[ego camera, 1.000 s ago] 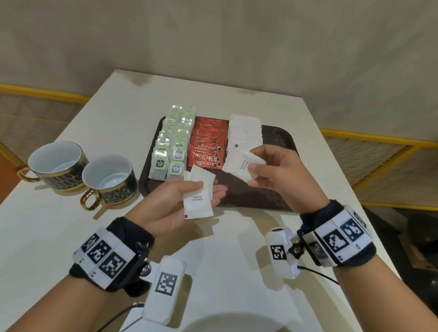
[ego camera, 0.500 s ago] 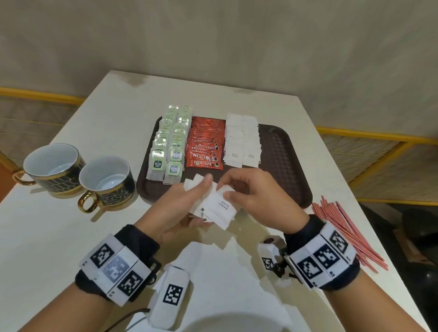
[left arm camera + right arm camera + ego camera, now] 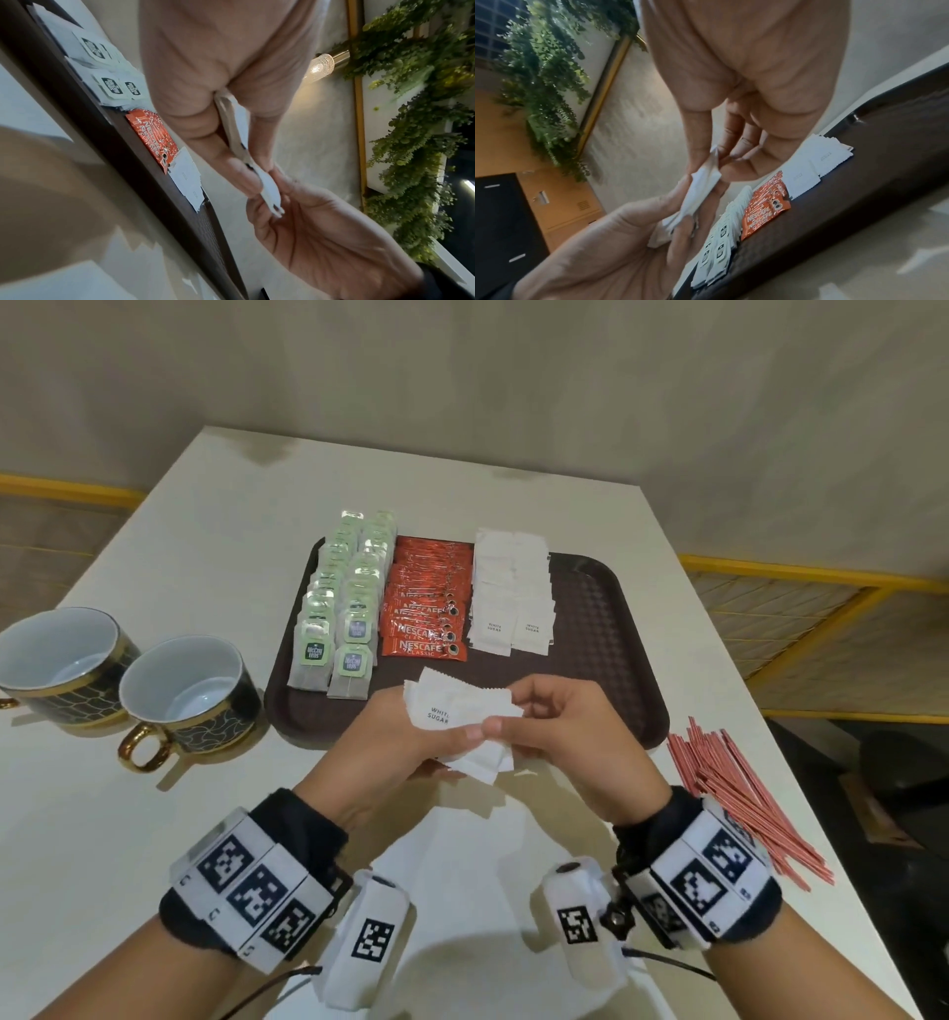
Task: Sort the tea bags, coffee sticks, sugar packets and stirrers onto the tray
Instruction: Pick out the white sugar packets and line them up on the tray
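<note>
White paper fills both hands at the near edge of the tray: the left hand holds a small fan of sugar packets with its fingers curled under them, and the right hand, which a second ago was out over the sugar rows with a single packet, is back at the stack, thumb and forefinger pinching the top one. That earlier packet is no longer in its grip (it appears to have joined the white rows on the tray). Tea bags fill the tray's left side and red coffee sticks the middle, with sugar just beside them; the right part of the tray is bare. Red stirrers lie on the bench to the right, off the tray, and two cups stand to the left. By the look of it, sugar is nearly done and the stirrers remain.
</note>
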Demonstrator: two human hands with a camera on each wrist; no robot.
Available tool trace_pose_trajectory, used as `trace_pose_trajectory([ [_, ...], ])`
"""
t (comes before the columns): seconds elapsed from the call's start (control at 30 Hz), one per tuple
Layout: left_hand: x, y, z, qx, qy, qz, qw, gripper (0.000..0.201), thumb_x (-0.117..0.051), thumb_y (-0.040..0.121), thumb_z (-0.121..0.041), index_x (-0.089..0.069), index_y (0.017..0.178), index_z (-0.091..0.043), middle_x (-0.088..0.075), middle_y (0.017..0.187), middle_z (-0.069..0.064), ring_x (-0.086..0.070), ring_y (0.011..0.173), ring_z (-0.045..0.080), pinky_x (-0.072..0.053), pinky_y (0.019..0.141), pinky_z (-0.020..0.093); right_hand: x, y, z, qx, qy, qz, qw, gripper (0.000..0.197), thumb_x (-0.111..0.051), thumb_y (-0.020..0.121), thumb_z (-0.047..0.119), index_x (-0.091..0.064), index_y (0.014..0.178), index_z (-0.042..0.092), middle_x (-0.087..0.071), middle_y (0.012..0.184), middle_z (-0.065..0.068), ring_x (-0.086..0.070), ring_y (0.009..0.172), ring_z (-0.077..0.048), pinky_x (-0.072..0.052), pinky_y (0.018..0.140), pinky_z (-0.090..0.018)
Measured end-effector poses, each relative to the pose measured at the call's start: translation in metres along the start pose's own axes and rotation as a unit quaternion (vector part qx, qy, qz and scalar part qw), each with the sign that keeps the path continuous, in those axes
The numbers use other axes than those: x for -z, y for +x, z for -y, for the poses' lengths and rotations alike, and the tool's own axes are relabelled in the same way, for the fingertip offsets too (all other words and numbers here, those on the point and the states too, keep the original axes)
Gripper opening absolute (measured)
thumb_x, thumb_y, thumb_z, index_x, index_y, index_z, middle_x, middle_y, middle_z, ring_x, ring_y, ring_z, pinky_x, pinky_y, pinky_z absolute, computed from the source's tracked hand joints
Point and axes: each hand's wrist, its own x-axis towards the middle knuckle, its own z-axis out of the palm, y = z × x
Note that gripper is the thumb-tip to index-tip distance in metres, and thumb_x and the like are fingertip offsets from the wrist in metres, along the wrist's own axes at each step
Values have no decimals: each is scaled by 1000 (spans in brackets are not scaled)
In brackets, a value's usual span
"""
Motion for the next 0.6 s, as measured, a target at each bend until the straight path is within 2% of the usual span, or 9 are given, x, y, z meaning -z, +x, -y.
trace_pose_trajectory([
  [0.07,-2,5,0,20,-43,19,999,25,-63,91,-11,-66,116,-11,-73,110,11,-70,99,22,-60,73,28,8,8,3,-10,12,-3,1000,14,-76,77,0,-65,79,8,-60,73,-16,-58,59,-18,-51,62,-30],
  [0.13,-3,11,-1,37,-100,12,994,24,-55,96,-9,-63,118,-8,-72,114,9,-69,104,25,-60,79,31,20,20,8,-23,26,-20,999,11,-72,81,-3,-65,83,6,-69,85,-14,-67,69,-17,-57,70,-31],
  [0.23,1,21,-1,37,-99,-24,994,25,-54,97,-10,-62,121,-6,-73,111,10,-70,103,23,-59,81,32,44,52,16,-21,-18,-70,997,9,-67,85,-3,-66,94,1,-72,93,-9,-70,79,-17,-58,73,-31],
  [0.33,6,25,-1,31,-96,-56,993,26,-54,97,-11,-61,121,-6,-74,109,9,-71,100,20,-59,81,31,67,91,22,-38,-81,-113,990,6,-65,87,-4,-66,90,1,-69,92,-10,-67,83,-20,-58,71,-29],
  [0.47,11,23,1,26,-99,-80,991,25,-57,96,-11,-60,121,-11,-75,105,6,-72,97,19,-60,79,30,83,136,14,-98,-143,-108,979,10,-65,87,-4,-63,83,5,-69,96,-14,-67,86,-22,-59,71,-30],
  [0.6,18,18,3,23,-95,-98,990,25,-58,94,-13,-61,119,-13,-75,103,6,-72,97,20,-60,77,30,82,155,5,-145,-158,-100,972,17,-65,86,-6,-59,79,8,-67,100,-15,-65,90,-25,-57,62,-27],
])
